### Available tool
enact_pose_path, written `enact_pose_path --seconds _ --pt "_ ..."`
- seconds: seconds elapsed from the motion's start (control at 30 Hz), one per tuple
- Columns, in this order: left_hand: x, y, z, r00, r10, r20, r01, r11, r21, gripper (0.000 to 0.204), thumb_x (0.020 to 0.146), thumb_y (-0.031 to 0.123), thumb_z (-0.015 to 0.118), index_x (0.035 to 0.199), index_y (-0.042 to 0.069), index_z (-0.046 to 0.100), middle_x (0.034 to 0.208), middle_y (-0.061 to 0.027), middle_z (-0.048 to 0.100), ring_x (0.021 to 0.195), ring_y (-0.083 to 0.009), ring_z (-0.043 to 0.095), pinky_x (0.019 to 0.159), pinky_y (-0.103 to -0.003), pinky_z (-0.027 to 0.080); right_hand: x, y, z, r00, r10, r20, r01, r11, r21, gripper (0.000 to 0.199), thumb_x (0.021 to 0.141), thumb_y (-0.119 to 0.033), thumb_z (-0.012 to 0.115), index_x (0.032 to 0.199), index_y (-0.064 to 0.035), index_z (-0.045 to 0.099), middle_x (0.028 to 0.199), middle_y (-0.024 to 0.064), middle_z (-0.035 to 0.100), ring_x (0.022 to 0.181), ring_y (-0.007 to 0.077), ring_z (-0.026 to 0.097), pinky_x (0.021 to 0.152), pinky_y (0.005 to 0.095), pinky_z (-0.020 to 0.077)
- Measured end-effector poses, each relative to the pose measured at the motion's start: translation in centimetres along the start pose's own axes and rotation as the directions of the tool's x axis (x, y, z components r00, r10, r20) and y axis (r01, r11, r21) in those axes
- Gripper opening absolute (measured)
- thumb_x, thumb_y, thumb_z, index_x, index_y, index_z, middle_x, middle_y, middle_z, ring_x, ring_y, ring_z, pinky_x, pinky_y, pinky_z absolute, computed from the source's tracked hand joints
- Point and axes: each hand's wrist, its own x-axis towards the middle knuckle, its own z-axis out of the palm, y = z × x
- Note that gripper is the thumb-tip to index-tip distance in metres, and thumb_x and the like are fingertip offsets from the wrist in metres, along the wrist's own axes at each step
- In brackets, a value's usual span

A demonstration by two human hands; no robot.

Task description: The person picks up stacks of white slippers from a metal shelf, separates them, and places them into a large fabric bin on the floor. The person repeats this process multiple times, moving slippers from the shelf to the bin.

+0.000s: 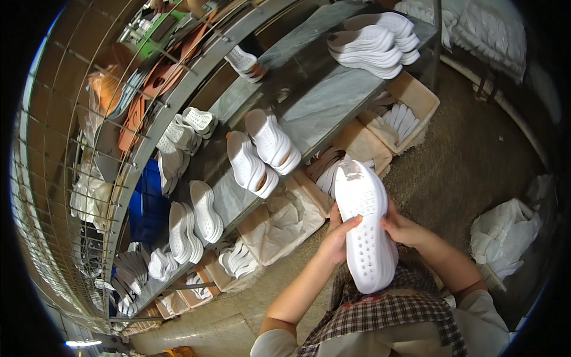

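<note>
A white shoe sole (364, 205) is held up in front of my checked apron, its dotted face toward me and its long side pointing away; another may lie beneath it. My left hand (338, 237) grips its left edge, thumb on the upper face. From the right edge my right hand (401, 225) closes on it the same way. The fingers underneath are hidden. A grey patch shows near the sole's far end. Nearest on the bench are stacked white soles (270, 141) and another white pair (248, 163).
A long grey bench (324, 110) runs diagonally, with more soles (375, 44) at its far end. Below its edge stand bins (410, 98) of white pieces and a lined bin (282, 226). Wire mesh (65, 149) and a blue crate (148, 205) are left; a white bag (502, 235) lies right.
</note>
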Motion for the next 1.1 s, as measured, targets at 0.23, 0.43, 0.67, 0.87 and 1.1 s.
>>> enact_pose_path --seconds 0.23,0.43,0.67,0.87,1.1 --pt "-0.6 2.9 -2.2 0.973 0.220 -0.064 -0.194 0.940 0.282 0.076 0.088 0.020 0.062 0.144 0.007 0.011 0.135 -0.0190 0.035 0.125 -0.0291 0.038 0.101 -0.041 0.038 3.8 -0.6 2.1 0.991 0.071 0.111 -0.117 0.857 0.501 0.106 0.072 -0.069 0.060 0.143 -0.0035 0.016 0.137 0.0217 0.036 0.123 0.0330 0.042 0.098 0.0434 0.0420" --pt "-0.4 7.3 -11.1 0.731 0.449 -0.513 -0.491 0.869 0.061 0.072 0.084 0.040 0.063 0.138 0.014 0.024 0.123 -0.0062 0.041 0.120 -0.0266 0.037 0.100 -0.055 0.029 6.3 -2.1 3.4 0.974 0.215 0.076 -0.197 0.620 0.759 0.107 0.066 -0.067 0.066 0.141 -0.0020 0.026 0.135 0.0210 0.041 0.119 0.0326 0.048 0.097 0.0450 0.0441" --pt "5.9 15.4 -17.3 0.707 0.238 -0.665 -0.505 0.829 -0.241 0.068 0.080 0.024 0.069 0.130 0.019 0.023 0.126 -0.0105 0.039 0.113 -0.0286 0.044 0.096 -0.057 0.033 7.2 -3.0 4.3 0.970 0.233 0.067 -0.198 0.603 0.773 0.106 0.066 -0.067 0.066 0.141 -0.0020 0.027 0.135 0.0202 0.041 0.120 0.0321 0.047 0.098 0.0448 0.0434" --pt "2.7 12.4 -16.1 0.743 0.186 -0.644 -0.395 0.897 -0.197 0.068 0.077 0.004 0.057 0.135 0.012 0.022 0.125 -0.0132 0.046 0.114 -0.0332 0.049 0.092 -0.061 0.041 7.5 -3.5 4.5 0.967 0.245 0.075 -0.211 0.596 0.774 0.105 0.066 -0.066 0.067 0.140 -0.0020 0.028 0.135 0.0195 0.040 0.120 0.0317 0.047 0.099 0.0447 0.0428" --pt "-6.4 6.7 -14.8 0.924 0.242 -0.295 -0.277 0.957 -0.083 0.094 0.068 -0.005 0.058 0.144 0.008 0.005 0.137 -0.0183 0.033 0.124 -0.0299 0.040 0.101 -0.045 0.039 7.6 -4.3 4.9 0.965 0.236 0.112 -0.232 0.573 0.786 0.104 0.067 -0.066 0.067 0.140 -0.0019 0.029 0.136 0.0187 0.040 0.121 0.0312 0.046 0.099 0.0446 0.0422"
